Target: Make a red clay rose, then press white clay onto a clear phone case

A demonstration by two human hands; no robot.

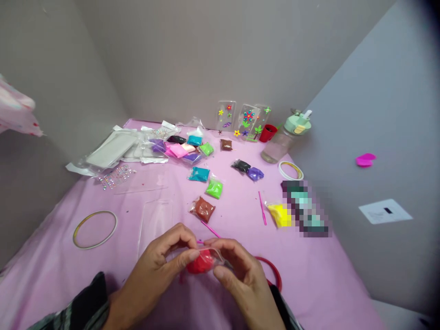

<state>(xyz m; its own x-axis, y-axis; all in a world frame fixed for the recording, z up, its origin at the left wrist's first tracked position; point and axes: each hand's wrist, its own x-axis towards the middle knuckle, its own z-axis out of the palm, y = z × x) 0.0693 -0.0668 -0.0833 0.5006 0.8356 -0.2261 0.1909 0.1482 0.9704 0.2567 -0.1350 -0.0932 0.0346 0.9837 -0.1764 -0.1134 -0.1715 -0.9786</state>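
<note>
A small clear packet of red clay (pixel 200 261) is held between both hands, just above the pink cloth near its front. My left hand (pixel 165 266) pinches the packet's left side between thumb and fingers. On the right, my right hand (pixel 240 275) has its fingers curled round the loose clear plastic of the same packet. A brown clay packet (pixel 203 209) lies just beyond the hands, with a thin pink stick (pixel 210 228) beside it. Part of a red ring (pixel 273 270) shows by my right hand. Under my left hand sits a clear flat case (pixel 155 220), partly covered.
Green (pixel 215 188), teal (pixel 199 174) and yellow (pixel 280 215) packets lie farther out. A bottle (pixel 283 137), red cup (pixel 268 133) and decorated clear cases (pixel 249 120) stand at the back. Plastic packaging (pixel 113 149) fills the back left; a ring tape (pixel 95 229) lies left.
</note>
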